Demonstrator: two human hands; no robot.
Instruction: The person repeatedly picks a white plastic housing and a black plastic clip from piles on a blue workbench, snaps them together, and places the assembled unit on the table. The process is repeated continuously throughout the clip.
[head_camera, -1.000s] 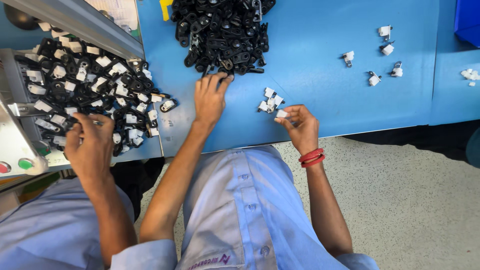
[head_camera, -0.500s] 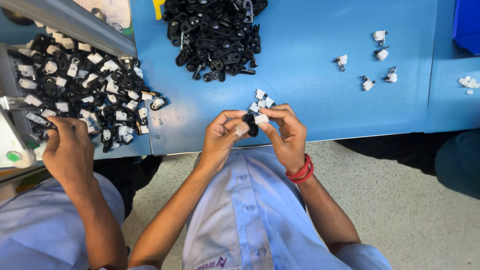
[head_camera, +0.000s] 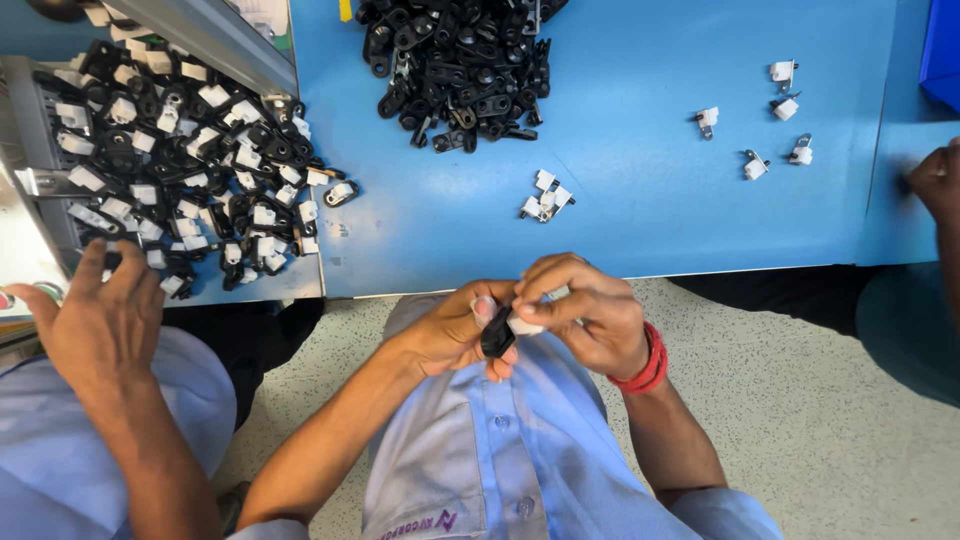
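Speckled floor under a blue table (head_camera: 640, 230). Nearest, off the table edge above the lap, the left hand (head_camera: 450, 330) pinches a small glossy black clip (head_camera: 497, 335) while the right hand (head_camera: 585, 315) grips a white plastic piece (head_camera: 523, 326) pressed against it. Further out lie a few white pieces (head_camera: 545, 197), then the black clip pile (head_camera: 460, 65).

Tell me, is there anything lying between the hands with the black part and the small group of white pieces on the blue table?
Nothing visible. The left hand and right hand hold a black part together, just off the blue table edge. Between them and the white pieces is only bare tabletop.
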